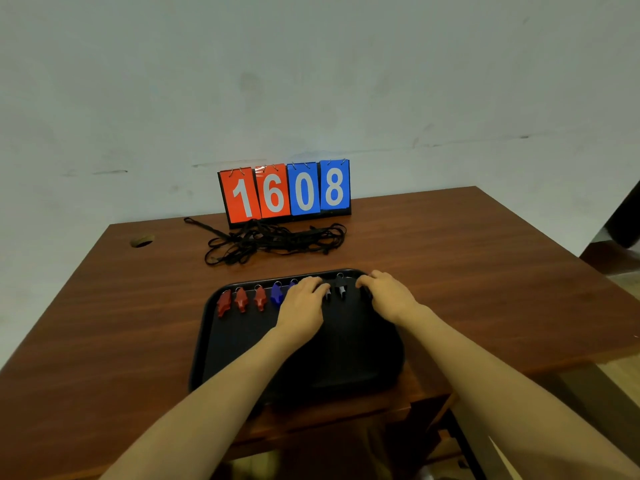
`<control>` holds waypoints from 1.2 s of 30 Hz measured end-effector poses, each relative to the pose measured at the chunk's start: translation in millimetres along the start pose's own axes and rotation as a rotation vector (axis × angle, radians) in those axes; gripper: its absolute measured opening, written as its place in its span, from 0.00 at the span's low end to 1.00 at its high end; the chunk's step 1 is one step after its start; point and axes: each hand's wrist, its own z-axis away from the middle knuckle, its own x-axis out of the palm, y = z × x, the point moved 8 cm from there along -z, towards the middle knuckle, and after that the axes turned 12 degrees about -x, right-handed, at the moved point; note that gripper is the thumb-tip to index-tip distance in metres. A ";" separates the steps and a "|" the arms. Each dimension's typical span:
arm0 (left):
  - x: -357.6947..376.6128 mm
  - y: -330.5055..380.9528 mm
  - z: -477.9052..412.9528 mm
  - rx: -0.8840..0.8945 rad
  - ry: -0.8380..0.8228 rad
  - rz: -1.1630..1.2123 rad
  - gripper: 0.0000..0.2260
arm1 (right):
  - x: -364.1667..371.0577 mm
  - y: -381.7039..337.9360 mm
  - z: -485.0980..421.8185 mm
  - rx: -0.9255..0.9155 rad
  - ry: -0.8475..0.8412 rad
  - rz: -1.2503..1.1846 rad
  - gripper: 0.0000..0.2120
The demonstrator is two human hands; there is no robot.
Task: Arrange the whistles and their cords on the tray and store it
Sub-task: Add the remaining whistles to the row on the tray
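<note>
A black tray (311,368) lies on the wooden table near its front edge. Whistles stand in a row along the tray's far rim: three red whistles (241,299) on the left, then blue whistles (276,295), then black ones. My left hand (303,306) covers part of the blue group, and its curled fingertips pinch a black whistle (326,296). One black whistle (341,289) stands free between my hands. My right hand (388,296) curls its fingers on the rightmost black whistle (365,294). The black cords (273,239) lie in a tangled heap behind the tray.
A flip scoreboard (285,192) reading 1608 stands at the table's back edge against the wall. A round cable hole (141,240) sits at the table's far left. The table's right edge drops to the floor.
</note>
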 end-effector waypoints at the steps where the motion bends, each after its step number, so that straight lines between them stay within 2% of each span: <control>1: 4.6 -0.1 -2.2 0.015 -0.008 -0.027 0.22 | 2.0 1.6 -3.7 -0.003 -0.001 0.019 0.24; 7: 25.7 1.9 -11.1 0.088 -0.058 -0.145 0.22 | 6.1 2.2 -25.4 -0.042 0.011 0.088 0.21; 10: 28.9 0.4 -14.9 0.094 -0.065 -0.167 0.22 | 9.3 4.2 -31.8 -0.036 0.005 0.065 0.24; 13: 32.4 -3.3 -16.8 0.091 -0.073 -0.168 0.22 | 13.0 7.6 -31.7 -0.016 0.000 -0.045 0.29; 18: 31.9 -5.6 -16.2 0.095 -0.059 -0.156 0.21 | 16.0 12.9 -23.6 0.007 -0.021 -0.256 0.28; 21: 29.8 -5.5 -15.1 0.092 -0.056 -0.148 0.20 | 21.1 12.6 -20.6 -0.002 -0.078 -0.228 0.28; 25: 27.9 -4.8 -14.3 0.089 -0.069 -0.155 0.20 | 21.6 14.5 -22.9 0.011 -0.016 -0.171 0.24; 31: 33.4 -6.8 -16.2 0.065 -0.174 -0.206 0.26 | 23.5 15.5 -25.0 0.040 0.025 -0.105 0.24; 36: 31.6 -6.3 -15.2 0.055 -0.191 -0.206 0.29 | 23.7 14.9 -25.0 0.046 0.043 -0.075 0.24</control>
